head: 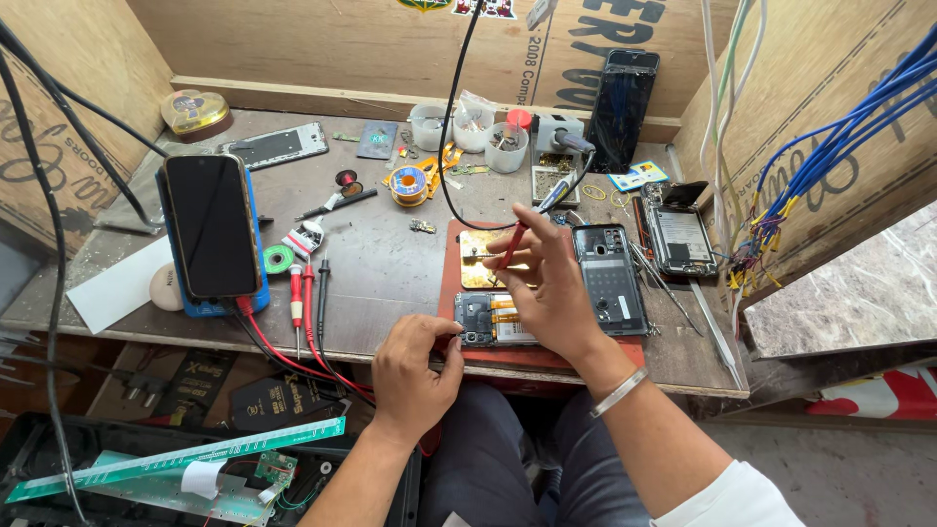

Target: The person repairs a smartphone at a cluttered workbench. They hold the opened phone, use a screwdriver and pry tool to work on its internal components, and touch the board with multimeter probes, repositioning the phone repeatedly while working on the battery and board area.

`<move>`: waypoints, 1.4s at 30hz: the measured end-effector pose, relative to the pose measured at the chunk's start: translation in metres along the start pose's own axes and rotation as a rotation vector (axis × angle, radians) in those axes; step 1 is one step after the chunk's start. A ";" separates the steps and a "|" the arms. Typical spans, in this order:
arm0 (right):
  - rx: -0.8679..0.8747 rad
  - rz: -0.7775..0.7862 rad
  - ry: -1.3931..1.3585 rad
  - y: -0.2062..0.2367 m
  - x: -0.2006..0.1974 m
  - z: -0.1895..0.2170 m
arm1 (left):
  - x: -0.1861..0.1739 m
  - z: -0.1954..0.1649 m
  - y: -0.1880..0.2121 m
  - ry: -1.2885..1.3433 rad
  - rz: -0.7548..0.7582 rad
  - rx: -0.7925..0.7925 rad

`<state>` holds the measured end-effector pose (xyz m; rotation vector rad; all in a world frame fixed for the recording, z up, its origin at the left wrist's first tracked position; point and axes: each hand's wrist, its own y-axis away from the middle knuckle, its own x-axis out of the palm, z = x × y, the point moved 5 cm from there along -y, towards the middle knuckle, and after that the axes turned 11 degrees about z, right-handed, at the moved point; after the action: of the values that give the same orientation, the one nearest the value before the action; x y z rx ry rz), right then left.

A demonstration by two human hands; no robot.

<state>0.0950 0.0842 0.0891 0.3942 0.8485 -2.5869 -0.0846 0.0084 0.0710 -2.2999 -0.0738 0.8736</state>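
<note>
Left hand (pixel 415 366): low centre of the frame, fingers curled narrow, pinching the left end of the opened phone (pixel 493 320); looks like a steadying grip, so the phone does not slide.
Right hand (pixel 551 283): centre of the frame, closed around a thin red tool (pixel 510 246), held like a pen; tip pointing down and left, toward the top of the opened phone. A metal bangle (pixel 617 392) sits on the wrist.
Opened phone: lying flat, back cover off, on the red mat (pixel 547 359) at the near edge of the table (pixel 390 263); close to the body, probably for easy reach and a good view.
Gold plate (pixel 478 259): on the same mat, just above the opened phone, partly hidden by the right hand.
Second phone body (pixel 610 278): right of the hands, face down, inside showing; a third opened one (pixel 680 239) further right, beside loose tweezers.
Black phone on blue stand (pixel 212 226): left of the frame, screen dark, tilted up.
Probes (pixel 307 298): red and black, lying right of the stand, cables running off the near edge.
Small cups (pixel 473 129): upper centre, holding tiny parts, kept away from the working area.
Solder reel (pixel 409 183): upper centre, below the cups.
Black cable (pixel 451 146): hanging from above, curving down to near the red tool; whether it joins the tool is not clear.
Blue wires (pixel 839 146): upper right, bunched along the wooden wall.
</note>
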 end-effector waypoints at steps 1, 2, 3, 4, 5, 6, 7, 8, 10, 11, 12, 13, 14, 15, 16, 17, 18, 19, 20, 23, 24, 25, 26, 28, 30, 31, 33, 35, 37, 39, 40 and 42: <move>-0.003 -0.015 0.006 0.002 -0.003 0.002 | 0.000 -0.001 0.001 -0.005 -0.004 0.004; -0.003 -0.026 0.016 0.003 -0.006 0.004 | 0.000 0.000 0.001 -0.008 -0.008 0.008; -0.002 -0.036 0.026 0.005 -0.010 0.007 | 0.000 0.000 0.001 -0.009 -0.011 0.012; -0.001 -0.046 0.037 0.006 -0.014 0.010 | 0.000 0.000 0.001 -0.010 -0.015 0.015; 0.033 -0.041 0.021 0.007 -0.018 0.011 | 0.001 0.000 0.001 -0.001 -0.006 0.006; 0.068 -0.036 0.004 0.007 -0.020 0.012 | 0.001 0.002 0.001 0.009 0.004 -0.004; 0.102 -0.029 -0.013 0.006 -0.022 0.013 | 0.001 0.002 0.001 0.017 0.013 -0.013; 0.134 0.020 0.026 0.004 -0.022 0.014 | 0.001 0.003 0.001 0.012 0.011 -0.015; 0.196 0.120 0.105 -0.001 -0.021 0.017 | 0.001 0.002 0.001 0.001 0.007 -0.018; 0.278 0.191 0.158 -0.004 -0.018 0.015 | 0.001 0.002 0.001 0.003 0.007 -0.019; 0.360 0.263 0.211 -0.007 -0.014 0.013 | 0.001 0.002 0.001 0.005 0.006 -0.020; 0.441 0.334 0.263 -0.009 -0.010 0.011 | 0.001 0.001 0.001 0.007 0.007 -0.020; 0.424 0.362 0.336 -0.012 -0.006 0.013 | 0.000 0.001 0.001 0.008 0.009 -0.021; 0.408 0.390 0.410 -0.015 -0.003 0.014 | 0.000 0.001 0.001 0.009 0.010 -0.020; 0.391 0.418 0.485 -0.017 0.000 0.014 | 0.000 0.001 0.001 0.012 0.012 -0.020; 0.368 0.406 0.494 -0.019 0.001 0.015 | 0.000 0.001 0.000 0.014 0.013 -0.020; 0.345 0.395 0.503 -0.022 0.003 0.015 | 0.000 0.001 0.000 0.016 0.013 -0.019; 0.321 0.384 0.513 -0.024 0.005 0.014 | 0.000 0.001 0.000 0.018 0.013 -0.019; 0.336 0.388 0.525 -0.026 0.006 0.011 | 0.000 0.002 0.001 0.017 0.014 -0.022; 0.338 0.398 0.557 -0.029 0.007 0.005 | 0.000 0.002 0.000 0.017 0.015 -0.025; 0.313 0.402 0.559 -0.030 0.008 0.005 | 0.000 0.003 0.000 0.015 0.017 -0.024; 0.287 0.405 0.562 -0.031 0.008 0.005 | 0.000 0.003 0.000 0.014 0.019 -0.024; 0.320 0.423 0.555 -0.032 0.008 0.003 | 0.000 0.003 0.000 0.012 0.016 -0.023; 0.384 0.458 0.539 -0.033 0.009 -0.001 | 0.000 0.004 0.000 0.008 0.013 -0.022; 0.363 0.486 0.555 -0.037 0.012 0.000 | 0.000 0.004 0.001 0.003 0.004 -0.015; 0.352 0.500 0.564 -0.039 0.013 0.001 | 0.000 0.005 0.001 -0.001 0.000 -0.010; 0.352 0.565 0.588 -0.044 0.014 0.000 | 0.002 0.006 0.001 0.004 0.009 -0.026; 0.322 0.612 0.608 -0.048 0.016 0.001 | 0.002 0.008 0.002 0.008 0.016 -0.040; 0.260 0.640 0.625 -0.053 0.017 0.003 | 0.003 0.009 0.001 0.010 0.020 -0.052; 0.283 0.705 0.675 -0.055 0.018 0.001 | 0.003 0.010 0.002 -0.004 0.013 -0.036; 0.296 0.737 0.699 -0.057 0.019 -0.001 | 0.003 0.010 0.002 -0.010 0.010 -0.029; 0.279 0.780 0.682 -0.059 0.021 -0.002 | 0.004 0.010 0.003 -0.005 0.011 -0.033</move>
<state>0.0505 0.1235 0.1091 1.4177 0.3768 -1.8156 -0.0884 0.0131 0.0614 -2.3304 -0.0781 0.8905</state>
